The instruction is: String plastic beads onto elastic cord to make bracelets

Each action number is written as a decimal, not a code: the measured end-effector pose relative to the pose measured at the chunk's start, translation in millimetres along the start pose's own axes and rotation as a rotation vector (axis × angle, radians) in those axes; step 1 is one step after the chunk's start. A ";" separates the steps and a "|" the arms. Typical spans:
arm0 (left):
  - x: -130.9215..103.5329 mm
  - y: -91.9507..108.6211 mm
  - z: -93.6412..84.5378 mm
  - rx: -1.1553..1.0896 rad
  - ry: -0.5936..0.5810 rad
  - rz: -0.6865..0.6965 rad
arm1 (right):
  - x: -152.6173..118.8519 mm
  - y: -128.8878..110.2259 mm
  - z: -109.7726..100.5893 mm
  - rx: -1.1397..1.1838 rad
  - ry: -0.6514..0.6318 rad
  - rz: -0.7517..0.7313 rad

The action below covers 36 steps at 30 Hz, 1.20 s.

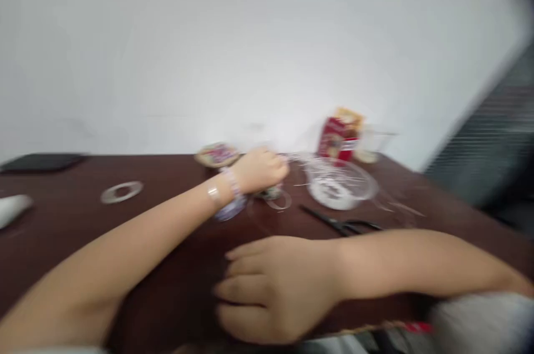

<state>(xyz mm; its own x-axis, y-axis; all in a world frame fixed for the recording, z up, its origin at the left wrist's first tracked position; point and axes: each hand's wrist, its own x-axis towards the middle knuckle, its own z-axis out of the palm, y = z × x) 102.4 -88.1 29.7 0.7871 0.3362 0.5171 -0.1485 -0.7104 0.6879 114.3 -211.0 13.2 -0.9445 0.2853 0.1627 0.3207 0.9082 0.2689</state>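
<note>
My left hand (261,169) reaches across the table with its fingers curled closed; whatever they may hold is hidden. Just beneath it lies a small blurred item with a loop of thin cord (281,200). A bracelet (230,181) and a shiny band (214,193) circle my left wrist, and a pale purple-and-clear round object (231,209) sits right below. My right hand (279,290) is palm down near the front edge, fingers stretched out and slightly apart, holding nothing that shows. Black scissors (340,225) lie beyond my right forearm.
At the back right are a white spool (331,193), a clear round dish (367,182) with thin strands, and a red packet (336,139). A round patterned container (217,155) stands by the wall. Leftward are a white ring (122,192) and a dark flat object (41,162).
</note>
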 end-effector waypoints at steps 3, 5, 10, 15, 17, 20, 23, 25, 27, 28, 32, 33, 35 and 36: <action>-18.0 -13.9 -36.0 0.329 0.079 -0.068 | -1.4 1.1 21.6 0.131 0.037 -0.141; -20.8 -20.2 -49.4 0.523 0.037 0.026 | -0.5 2.9 24.7 0.152 0.006 -0.125; -13.6 -19.0 -60.4 0.554 0.194 0.059 | 1.1 4.7 22.6 0.115 -0.083 0.036; -4.7 -14.1 -66.1 -0.478 0.219 -0.373 | 1.6 7.3 27.6 0.151 -0.102 0.157; -3.6 -15.3 -65.4 -0.780 0.257 -0.420 | 1.9 7.0 28.3 0.156 -0.094 0.158; -3.6 -19.4 -62.0 -0.904 0.303 -0.443 | 2.1 6.3 27.9 0.161 -0.087 0.152; -3.6 -21.4 -60.4 -0.956 0.297 -0.492 | 2.0 6.3 27.4 0.161 -0.090 0.157; -3.2 -19.2 -61.2 -1.001 0.285 -0.529 | 1.6 6.6 27.4 0.164 -0.095 0.161; -2.7 -14.5 -63.0 -1.043 0.276 -0.560 | 1.3 6.9 27.5 0.168 -0.099 0.161; -2.5 -11.7 -64.1 -1.062 0.273 -0.570 | 1.3 6.9 27.3 0.169 -0.101 0.161; -1.7 -3.3 -68.4 -1.119 0.269 -0.579 | 1.7 6.4 24.3 0.174 -0.117 0.165; -1.4 -2.7 -69.3 -1.128 0.270 -0.580 | 1.9 6.7 23.1 0.176 -0.122 0.172; -1.0 -3.2 -70.2 -1.138 0.275 -0.583 | 1.9 8.6 20.6 0.151 -0.123 0.213; -1.0 -4.0 -70.1 -1.138 0.278 -0.586 | 1.6 10.5 19.5 0.121 -0.116 0.249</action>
<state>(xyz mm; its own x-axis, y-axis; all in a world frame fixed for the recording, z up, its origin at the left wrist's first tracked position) 60.3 -42.2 62.2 0.7781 0.6280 -0.0106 -0.3559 0.4547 0.8164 114.8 -195.1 -2.2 -0.8417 0.5310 0.0985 0.5397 0.8335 0.1183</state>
